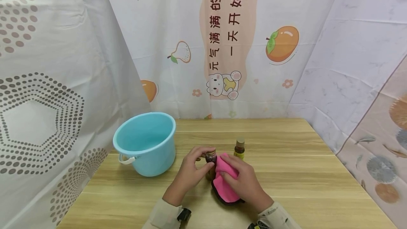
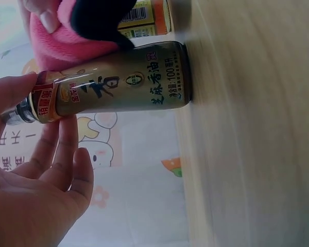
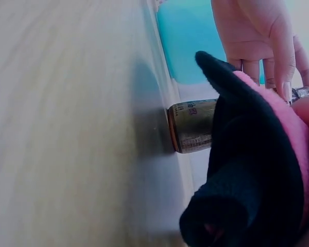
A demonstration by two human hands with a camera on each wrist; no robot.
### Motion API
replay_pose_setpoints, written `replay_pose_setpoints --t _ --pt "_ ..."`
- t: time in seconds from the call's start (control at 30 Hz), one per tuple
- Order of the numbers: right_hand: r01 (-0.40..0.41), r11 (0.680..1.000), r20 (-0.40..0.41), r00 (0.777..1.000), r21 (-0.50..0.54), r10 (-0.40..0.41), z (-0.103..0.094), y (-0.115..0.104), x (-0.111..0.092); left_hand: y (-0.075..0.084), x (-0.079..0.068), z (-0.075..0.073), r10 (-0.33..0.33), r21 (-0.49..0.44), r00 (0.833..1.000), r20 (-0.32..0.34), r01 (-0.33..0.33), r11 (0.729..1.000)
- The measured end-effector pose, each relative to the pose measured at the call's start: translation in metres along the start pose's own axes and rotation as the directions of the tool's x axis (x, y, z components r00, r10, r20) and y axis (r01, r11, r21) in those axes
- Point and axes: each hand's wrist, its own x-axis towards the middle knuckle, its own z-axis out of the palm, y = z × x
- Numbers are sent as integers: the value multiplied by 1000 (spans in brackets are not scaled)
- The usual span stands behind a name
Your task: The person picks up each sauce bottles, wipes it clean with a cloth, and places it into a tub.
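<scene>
"What's that left hand (image 1: 190, 169) got?"

"Thumb and fingertips, loosely curved, pinch the neck of a roughly upright dark-brown glass bottle with a gold label (image 2: 124, 82), at the person's twelve o'clock."

"And the right hand (image 1: 244, 181)?"

"Fingers bent round a pink-and-black plush cloth (image 1: 226, 191), touching the bottle's three o'clock side. Light-blue plastic bucket (image 1: 156, 160) at ten, yellow-labelled brown bottle (image 1: 239, 149) at one."

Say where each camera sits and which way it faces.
Head: worn there, facing forward and down at the table; left hand, right hand and sleeves show.
Left wrist: worn there, facing the held bottle; left hand and part of right hand show.
Right wrist: worn there, facing the pink cloth; left hand and part of right hand show.
Wrist views share held bottle and pink cloth.
</scene>
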Motion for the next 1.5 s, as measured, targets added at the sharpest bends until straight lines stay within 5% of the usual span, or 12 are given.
replay_pose_setpoints --t 0.5,0.93,1.5 --pt "50 997 -35 998 58 -48 -2 -3 1 -1 1 0 -13 -29 1000 20 13 999" --pt "-86 996 64 994 18 85 -1 -2 -1 0 -1 1 14 -18 1000 -10 -14 1000" --pt "-197 977 174 962 -81 209 3 3 -4 0 0 1 -53 -32 999 -5 52 998"
